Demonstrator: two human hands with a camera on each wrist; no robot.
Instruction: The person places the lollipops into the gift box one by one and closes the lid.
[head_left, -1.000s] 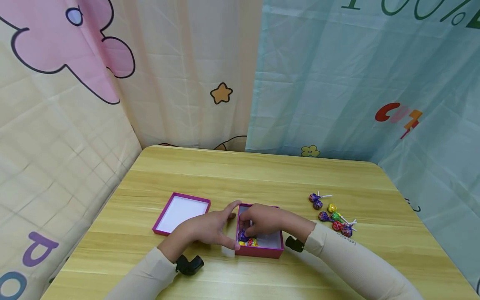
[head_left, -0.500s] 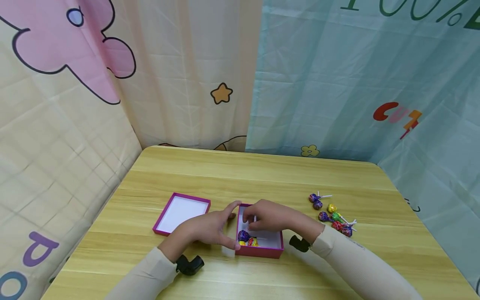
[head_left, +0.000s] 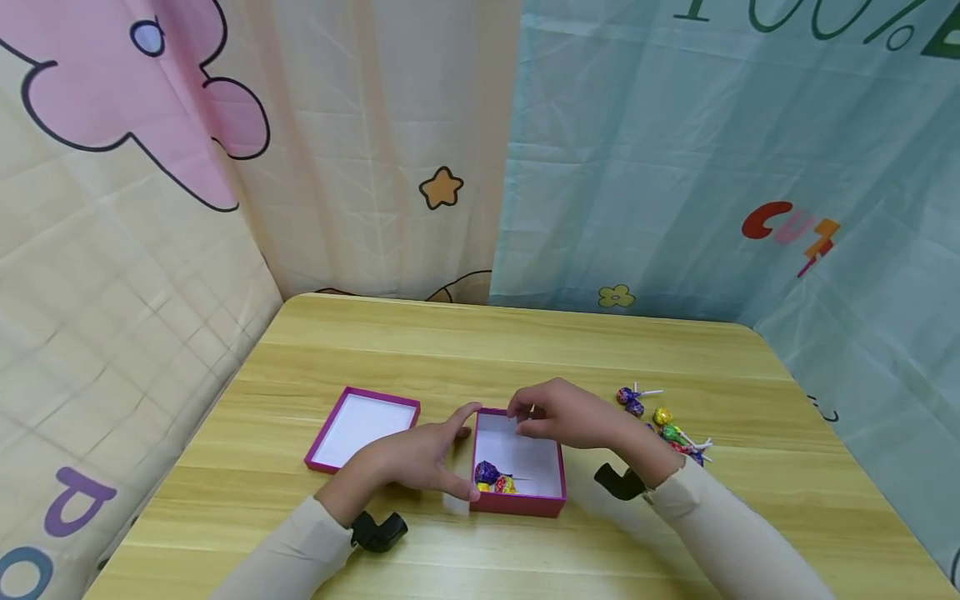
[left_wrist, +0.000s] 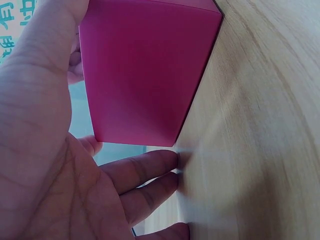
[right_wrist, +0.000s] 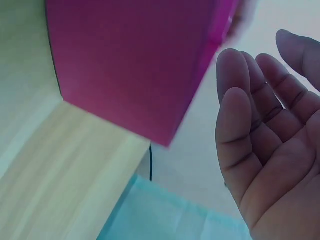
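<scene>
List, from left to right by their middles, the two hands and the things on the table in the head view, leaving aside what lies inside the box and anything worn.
Lid, left hand, pink box, right hand, loose lollipops.

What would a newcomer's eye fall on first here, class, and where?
The open magenta box stands out on the wooden table, the left hand at its left side. Bright wrapped lollipops lie in its near left corner, with loose lollipops clustered toward the table's right.
</scene>
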